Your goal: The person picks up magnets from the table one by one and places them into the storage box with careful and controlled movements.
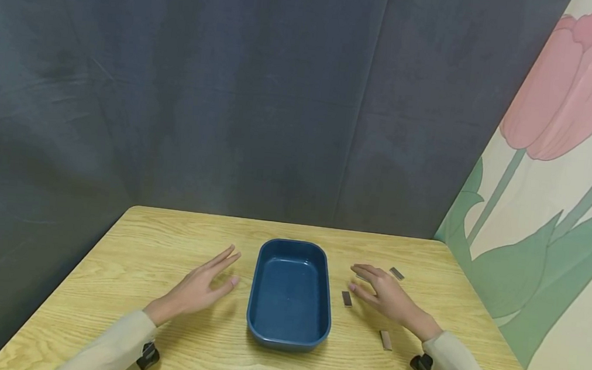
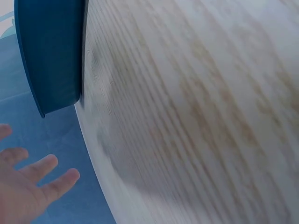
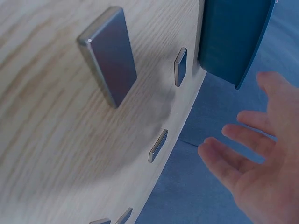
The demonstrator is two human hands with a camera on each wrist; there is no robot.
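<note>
A blue rectangular bin [image 1: 287,345] stands on the table between the two hands. My left hand [image 1: 197,288] hovers to its left, fingers extended and thumb apart, holding nothing. On the other side, my right hand [image 1: 384,292] is held above the table with loosely bent fingers and nothing in them. Several small flat rectangular blocks with shiny edges lie around and below it. One dark block [image 1: 346,299] is beside the bin, a brownish block [image 1: 386,340] lies nearer the front, and another dark block [image 1: 397,273] sits farther back. The right fingers partly cover one more.
The light wood-grain table [image 1: 164,238] has a dark blue curtain [image 1: 261,99] behind it. At the right rises a wall [image 1: 581,304] painted with pink tulips. A small black wrist camera [image 1: 147,356] is worn under the left sleeve, and another [image 1: 421,365] under the right.
</note>
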